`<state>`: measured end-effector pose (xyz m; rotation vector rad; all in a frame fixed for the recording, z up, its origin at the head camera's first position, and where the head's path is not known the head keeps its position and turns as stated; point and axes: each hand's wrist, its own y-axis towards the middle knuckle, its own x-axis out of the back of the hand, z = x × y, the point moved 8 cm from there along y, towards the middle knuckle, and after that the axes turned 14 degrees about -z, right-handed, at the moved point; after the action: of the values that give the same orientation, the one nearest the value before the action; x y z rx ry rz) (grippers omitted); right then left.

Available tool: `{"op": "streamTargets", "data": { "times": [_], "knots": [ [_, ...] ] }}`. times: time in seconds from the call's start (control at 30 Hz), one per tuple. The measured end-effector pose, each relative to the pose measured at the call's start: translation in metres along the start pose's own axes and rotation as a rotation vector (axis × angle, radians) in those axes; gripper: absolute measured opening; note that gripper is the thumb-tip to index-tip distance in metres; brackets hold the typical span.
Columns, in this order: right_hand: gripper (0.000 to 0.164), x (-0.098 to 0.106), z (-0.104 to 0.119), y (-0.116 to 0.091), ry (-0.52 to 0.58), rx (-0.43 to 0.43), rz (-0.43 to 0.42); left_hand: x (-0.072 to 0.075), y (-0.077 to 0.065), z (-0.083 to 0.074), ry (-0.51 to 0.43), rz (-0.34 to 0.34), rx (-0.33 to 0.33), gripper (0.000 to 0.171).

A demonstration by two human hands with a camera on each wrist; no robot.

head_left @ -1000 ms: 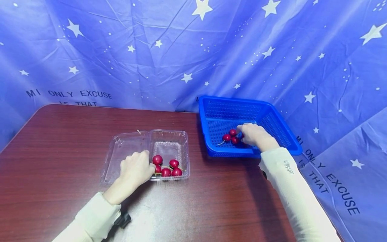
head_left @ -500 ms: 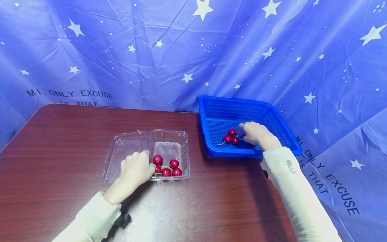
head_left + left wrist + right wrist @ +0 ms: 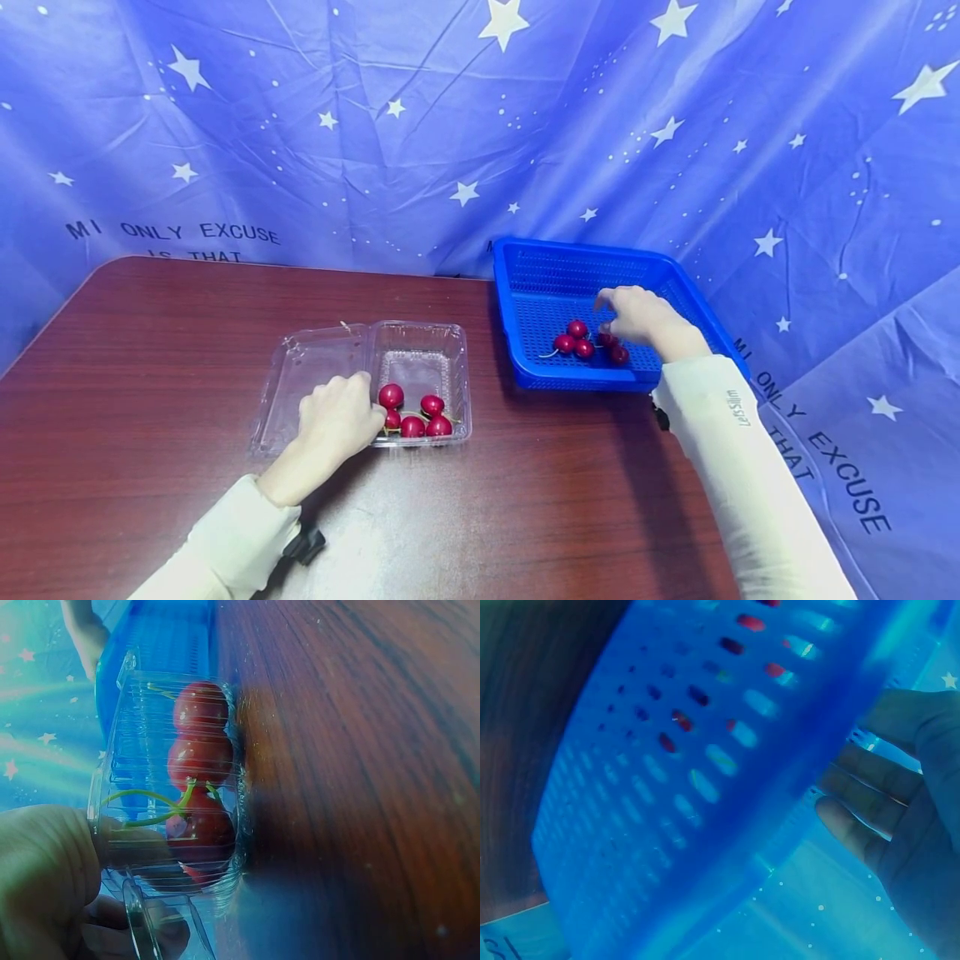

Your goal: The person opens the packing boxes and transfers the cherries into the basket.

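Note:
On the table, my left hand (image 3: 337,421) grips the near-left edge of a clear plastic clamshell container (image 3: 455,358), whose lid (image 3: 315,367) lies folded back to the left. Several red cherries (image 3: 412,427) with green stems sit along the container's near side; in the left wrist view the cherries (image 3: 201,761) show through its wall. Over the blue basket (image 3: 517,367), my right hand (image 3: 641,317) hovers with loosely bent, parted fingers and holds nothing. Below and left of it, more cherries (image 3: 576,343) lie on the basket floor, a couple of them partly under the hand.
The brown wooden table (image 3: 480,517) carries both containers, the basket standing to the right of the clamshell. A blue curtain with white stars (image 3: 420,150) hangs behind the table and along its right side. In the right wrist view the basket wall (image 3: 652,802) fills much of the picture.
My right hand has lifted and shifted slightly right, its fingers parting, and cherries beneath it have come into sight. My left hand and the clamshell have stayed put.

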<state>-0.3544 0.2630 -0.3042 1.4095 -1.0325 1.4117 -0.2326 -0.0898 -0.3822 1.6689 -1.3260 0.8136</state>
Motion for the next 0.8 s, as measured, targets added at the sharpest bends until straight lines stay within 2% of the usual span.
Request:
{"op": "streamTargets", "data": {
  "times": [0.4, 0.8],
  "knots": [
    [0.040, 0.014, 0.008, 0.007, 0.049, -0.034, -0.026, -0.001, 0.000, 0.001, -0.002, -0.002, -0.005, 0.014],
    [0.041, 0.032, 0.036, 0.023, 0.065, 0.016, -0.055, 0.000, 0.000, 0.000, -0.002, 0.010, -0.004, 0.011]
  ]
}}
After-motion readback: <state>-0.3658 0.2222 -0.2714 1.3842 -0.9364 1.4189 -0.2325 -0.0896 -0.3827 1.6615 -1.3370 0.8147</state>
